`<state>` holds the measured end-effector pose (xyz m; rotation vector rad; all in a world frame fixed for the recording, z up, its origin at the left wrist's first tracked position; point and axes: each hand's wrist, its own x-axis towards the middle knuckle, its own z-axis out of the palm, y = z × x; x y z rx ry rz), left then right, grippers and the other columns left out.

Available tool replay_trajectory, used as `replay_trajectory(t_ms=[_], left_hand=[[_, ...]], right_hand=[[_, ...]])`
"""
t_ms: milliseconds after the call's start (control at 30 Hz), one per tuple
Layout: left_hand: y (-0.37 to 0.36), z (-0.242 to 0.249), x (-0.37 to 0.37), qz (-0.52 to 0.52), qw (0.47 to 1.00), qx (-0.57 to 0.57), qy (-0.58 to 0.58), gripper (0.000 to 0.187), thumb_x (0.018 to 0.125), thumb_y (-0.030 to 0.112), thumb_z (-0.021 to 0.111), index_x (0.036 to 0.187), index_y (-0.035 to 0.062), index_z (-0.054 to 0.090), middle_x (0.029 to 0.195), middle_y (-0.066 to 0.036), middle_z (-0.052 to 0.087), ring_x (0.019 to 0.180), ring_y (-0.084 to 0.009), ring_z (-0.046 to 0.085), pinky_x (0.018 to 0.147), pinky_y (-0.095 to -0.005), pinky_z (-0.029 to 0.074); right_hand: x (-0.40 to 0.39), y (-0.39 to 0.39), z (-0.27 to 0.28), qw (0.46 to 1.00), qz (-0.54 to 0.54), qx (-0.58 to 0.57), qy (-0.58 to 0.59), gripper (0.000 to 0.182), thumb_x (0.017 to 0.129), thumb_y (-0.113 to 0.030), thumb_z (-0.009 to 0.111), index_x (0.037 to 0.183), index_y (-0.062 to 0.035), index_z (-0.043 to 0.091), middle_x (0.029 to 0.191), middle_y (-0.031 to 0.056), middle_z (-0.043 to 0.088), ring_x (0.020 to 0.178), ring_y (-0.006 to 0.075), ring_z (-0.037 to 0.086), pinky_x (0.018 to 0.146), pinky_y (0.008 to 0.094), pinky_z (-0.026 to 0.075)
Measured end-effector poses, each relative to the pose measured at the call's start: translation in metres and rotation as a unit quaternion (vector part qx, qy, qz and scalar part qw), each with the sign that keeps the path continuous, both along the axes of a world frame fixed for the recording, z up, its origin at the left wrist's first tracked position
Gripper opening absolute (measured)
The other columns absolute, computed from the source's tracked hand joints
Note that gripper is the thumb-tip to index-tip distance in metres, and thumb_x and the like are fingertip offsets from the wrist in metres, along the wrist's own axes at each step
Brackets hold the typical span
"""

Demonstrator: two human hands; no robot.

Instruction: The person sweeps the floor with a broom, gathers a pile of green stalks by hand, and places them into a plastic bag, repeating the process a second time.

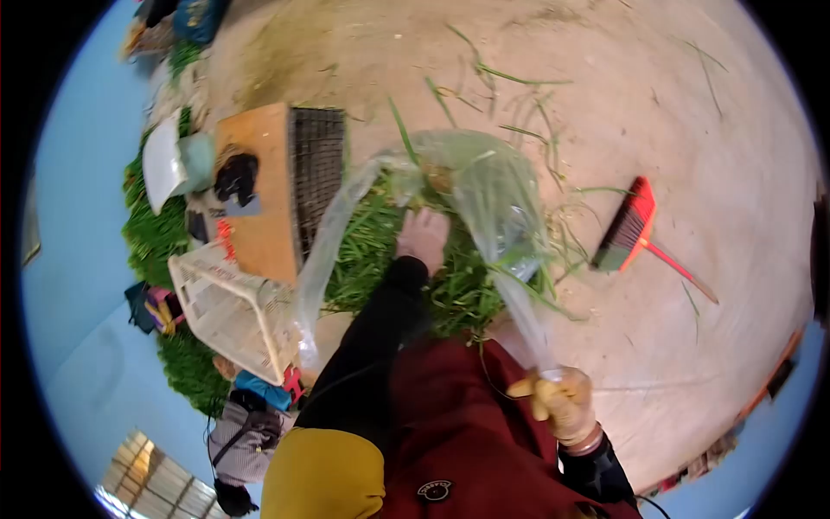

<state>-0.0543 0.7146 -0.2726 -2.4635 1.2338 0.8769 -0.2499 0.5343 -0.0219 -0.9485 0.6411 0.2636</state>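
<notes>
A large clear plastic bag (501, 186) lies with its mouth wide, full of cut green stalks (367, 251), likely green onions. My left hand (424, 235), at the end of a black sleeve, reaches inside and rests on the greens. Its fingers look stretched out, though their tips are blurred among the stalks. At the lower right, my right hand (564, 405) wears a yellowish glove and is closed around the gathered edge of the bag. The plastic runs taut up from that fist.
A red broom (635, 225) lies to the right among loose stalks. On the left stand a wooden box (259, 190) with a mesh side, a white plastic crate (229, 303) and heaps of greens (151, 233). Another person (246, 441) is at the lower left.
</notes>
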Motion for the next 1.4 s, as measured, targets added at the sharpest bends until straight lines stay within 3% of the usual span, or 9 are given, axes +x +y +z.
replay_trajectory(t_ms=[67, 133, 167, 333, 700, 867, 1033, 1300, 1400], left_hand=[[-0.019, -0.010, 0.021, -0.071, 0.990, 0.117, -0.019, 0.035, 0.080, 0.019, 0.047, 0.113, 0.0124, 0.054, 0.120, -0.005, 0.050, 0.112, -0.0226, 0.043, 0.097, -0.0422, 0.030], [-0.049, -0.011, 0.046, 0.182, 0.978, 0.105, 0.019, 0.021, 0.079, 0.021, 0.049, 0.090, 0.0168, 0.067, 0.097, -0.006, 0.063, 0.098, -0.0232, 0.054, 0.093, -0.0409, 0.034], [-0.049, -0.033, 0.057, 0.121, 0.985, 0.120, 0.021, 0.023, 0.079, 0.019, 0.047, 0.089, 0.0143, 0.067, 0.095, -0.006, 0.063, 0.101, -0.0257, 0.053, 0.095, -0.0437, 0.032], [-0.055, 0.033, 0.064, 0.069, 0.980, 0.136, 0.131, 0.050, 0.078, 0.017, 0.051, 0.127, 0.0167, 0.040, 0.134, -0.003, 0.035, 0.126, -0.0218, 0.028, 0.104, -0.0514, 0.019], [0.001, 0.176, -0.017, 0.190, 0.955, -0.217, 0.069, 0.064, 0.070, 0.004, 0.053, 0.131, 0.0063, 0.031, 0.135, -0.020, 0.030, 0.127, -0.0333, 0.024, 0.105, -0.0410, 0.020], [0.068, 0.213, -0.112, 0.378, 0.886, -0.267, 0.027, 0.015, 0.076, 0.014, 0.056, 0.081, 0.0012, 0.062, 0.093, -0.017, 0.060, 0.092, -0.0322, 0.055, 0.078, -0.0390, 0.043], [0.097, 0.253, -0.196, 0.503, 0.860, -0.085, 0.021, 0.035, 0.081, 0.032, 0.050, 0.063, 0.0030, 0.057, 0.072, -0.015, 0.060, 0.070, -0.0335, 0.056, 0.062, -0.0418, 0.041], [0.123, 0.219, -0.292, 0.519, 0.818, -0.248, 0.020, 0.032, 0.083, 0.027, 0.048, 0.104, 0.0050, 0.059, 0.089, -0.016, 0.062, 0.083, -0.0292, 0.058, 0.071, -0.0379, 0.044], [0.152, 0.180, -0.338, 0.652, 0.713, -0.215, 0.144, 0.045, 0.078, 0.022, 0.054, 0.120, 0.0081, 0.048, 0.106, -0.016, 0.058, 0.096, -0.0288, 0.057, 0.080, -0.0358, 0.044]], right_hand=[[0.016, 0.015, -0.010, 0.977, 0.099, -0.109, -0.154, 0.021, 0.079, -0.021, 0.060, 0.081, 0.0001, 0.062, 0.062, 0.0048, 0.054, 0.056, 0.0196, 0.051, 0.056, 0.0321, 0.042], [0.037, 0.017, -0.020, 0.928, 0.153, -0.220, -0.259, 0.018, 0.078, -0.018, 0.060, 0.085, -0.0014, 0.062, 0.065, 0.0065, 0.056, 0.059, 0.0232, 0.053, 0.059, 0.0332, 0.043], [0.045, 0.012, -0.016, 0.924, 0.154, -0.233, -0.261, 0.017, 0.077, -0.016, 0.061, 0.088, -0.0036, 0.062, 0.068, 0.0075, 0.057, 0.062, 0.0254, 0.053, 0.060, 0.0342, 0.044], [0.032, -0.030, 0.002, 0.884, 0.220, -0.350, -0.219, 0.024, 0.075, -0.010, 0.060, 0.098, -0.0060, 0.062, 0.083, 0.0077, 0.061, 0.079, 0.0249, 0.057, 0.079, 0.0354, 0.041], [-0.023, -0.055, 0.044, 0.833, 0.228, -0.468, -0.188, 0.033, 0.079, -0.010, 0.055, 0.112, -0.0046, 0.055, 0.099, 0.0106, 0.059, 0.092, 0.0278, 0.053, 0.085, 0.0369, 0.039], [-0.117, -0.115, -0.019, 0.937, 0.105, -0.333, -0.014, 0.022, 0.083, -0.014, 0.054, 0.101, -0.0044, 0.061, 0.086, 0.0099, 0.062, 0.079, 0.0218, 0.057, 0.073, 0.0303, 0.045], [-0.202, -0.159, -0.014, 0.927, 0.119, -0.225, 0.275, 0.019, 0.084, -0.021, 0.055, 0.087, -0.0053, 0.065, 0.059, 0.0045, 0.056, 0.055, 0.0129, 0.052, 0.054, 0.0247, 0.043], [-0.364, -0.166, -0.053, 0.914, 0.059, -0.306, 0.262, 0.021, 0.084, -0.013, 0.048, 0.100, -0.0024, 0.058, 0.064, 0.0039, 0.057, 0.048, 0.0112, 0.051, 0.046, 0.0232, 0.041], [-0.416, -0.174, -0.073, 0.910, 0.101, -0.274, 0.296, 0.022, 0.082, -0.010, 0.051, 0.101, -0.0029, 0.058, 0.070, 0.0036, 0.058, 0.056, 0.0108, 0.054, 0.047, 0.0225, 0.042]])
